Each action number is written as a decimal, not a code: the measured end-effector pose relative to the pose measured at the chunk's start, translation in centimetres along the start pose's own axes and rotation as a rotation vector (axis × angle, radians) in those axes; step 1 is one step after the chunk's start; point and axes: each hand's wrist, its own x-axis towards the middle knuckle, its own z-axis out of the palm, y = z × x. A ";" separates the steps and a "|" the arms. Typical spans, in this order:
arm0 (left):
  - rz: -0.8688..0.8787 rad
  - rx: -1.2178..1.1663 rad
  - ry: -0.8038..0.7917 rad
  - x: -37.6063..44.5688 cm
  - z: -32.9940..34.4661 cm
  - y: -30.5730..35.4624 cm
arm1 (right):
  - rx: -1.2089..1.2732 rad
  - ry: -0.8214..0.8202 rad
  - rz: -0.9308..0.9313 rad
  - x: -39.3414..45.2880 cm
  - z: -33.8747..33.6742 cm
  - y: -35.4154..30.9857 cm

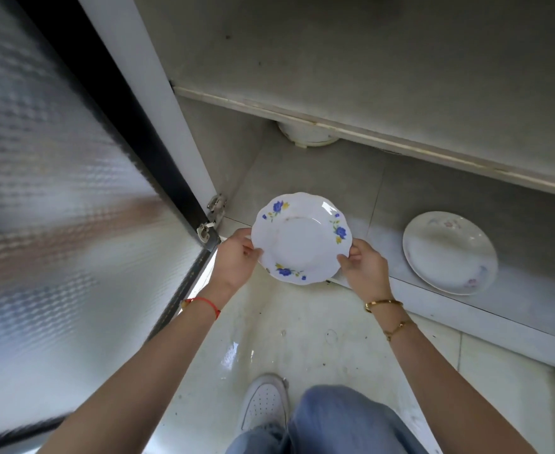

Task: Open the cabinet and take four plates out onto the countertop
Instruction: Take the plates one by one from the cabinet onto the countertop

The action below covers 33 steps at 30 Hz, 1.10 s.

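While both hands pinch its scalloped rim, I see my left grip [236,257] closed on the blue-flowered plate [300,239] at nine o'clock and my right grip [364,270] closed on it at four o'clock. That plate hangs tilted at the front edge of the bottom shelf [318,178] of the open cabinet. At three o'clock a second plate [449,252] lies on the shelf. At nine o'clock stands the frosted door [56,191].
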 end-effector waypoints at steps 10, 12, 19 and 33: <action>-0.059 -0.004 -0.013 -10.6 -9.8 8.2 | -0.034 -0.027 0.003 -10.3 -8.0 -9.5; -0.083 -0.005 -0.002 -13.4 -12.6 10.8 | -0.038 -0.050 0.022 -12.9 -10.6 -12.2; -0.234 -0.113 0.011 -23.9 -23.0 22.1 | 0.011 -0.062 0.076 -22.7 -21.3 -23.2; -0.187 -0.120 0.015 -40.9 -40.5 43.6 | 0.040 -0.039 0.066 -40.3 -42.3 -42.9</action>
